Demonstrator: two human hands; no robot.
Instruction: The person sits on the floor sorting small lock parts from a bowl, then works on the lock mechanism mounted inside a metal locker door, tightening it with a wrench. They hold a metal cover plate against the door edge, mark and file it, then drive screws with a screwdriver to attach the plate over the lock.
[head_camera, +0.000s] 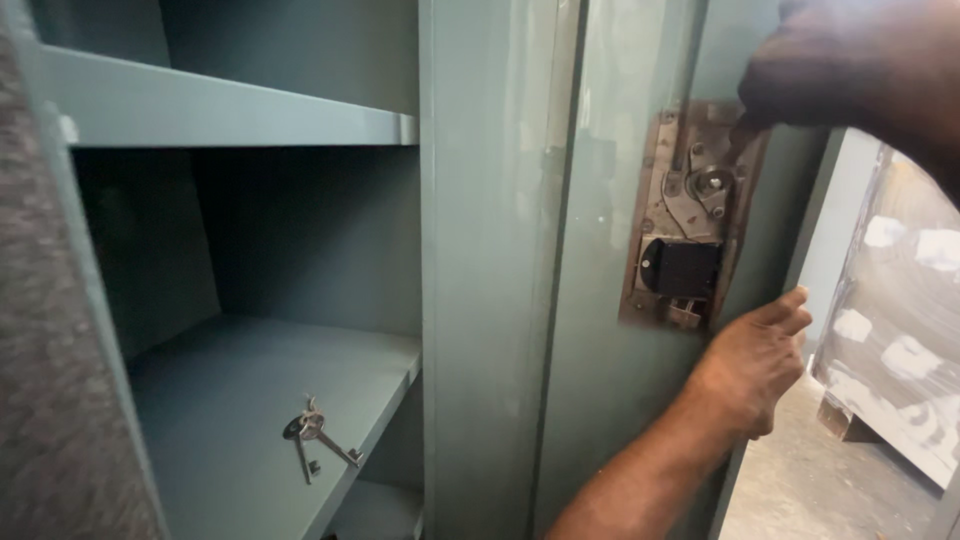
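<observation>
Right now your left hand (755, 365) is gripping the door's edge at four o'clock. Your right hand (850, 70), at one o'clock, is pinching closed on the rusty lock plate (690, 215). That door (600, 300) looks heavy and stiff, so be holding its edge.

The cabinet door (600, 400) is a glossy grey-green, as are the shelves (240, 420). Between the two hands' fingers (790, 310), the lock plate (690, 210) is rusty brown with dull grey metal parts and a black block. The keys (312, 435) on the shelf are silvery.
</observation>
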